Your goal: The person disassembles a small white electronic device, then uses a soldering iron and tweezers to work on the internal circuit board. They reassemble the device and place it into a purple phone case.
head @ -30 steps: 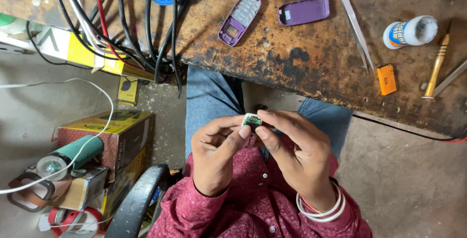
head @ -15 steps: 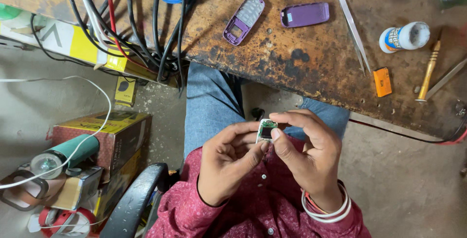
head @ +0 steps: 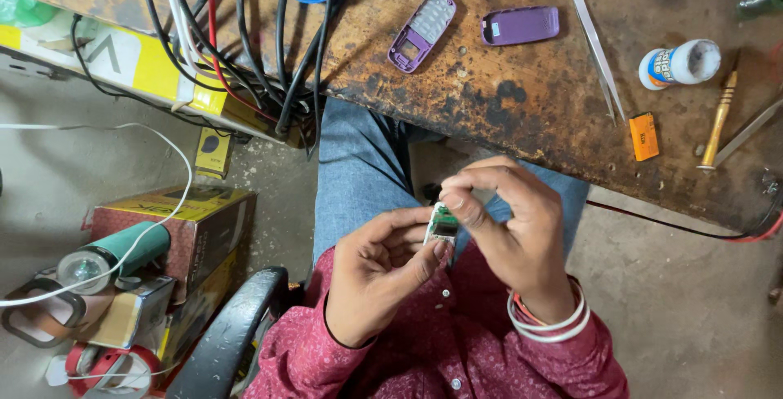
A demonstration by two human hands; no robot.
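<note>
A small green and white circuit board (head: 443, 224) is pinched between both hands above my lap. My left hand (head: 377, 273) grips its lower end with thumb and fingers. The upper end sits between the thumb and forefinger of my right hand (head: 510, 224). On the stained wooden bench (head: 522, 81) ahead lie a purple phone front shell with keypad (head: 421, 30) and a purple back cover (head: 520, 25).
Metal tweezers (head: 598, 44), a white glue bottle (head: 679, 63), a small orange piece (head: 643, 136) and a brass-handled screwdriver (head: 719, 118) lie on the bench at right. A bundle of cables (head: 245, 48) hangs off its left edge. Boxes (head: 175, 224) and a torch (head: 110, 254) sit on the floor at left.
Both hands have shifted slightly lower and to the right with the board, and the board has turned from flat-on to more upright between the fingers.
</note>
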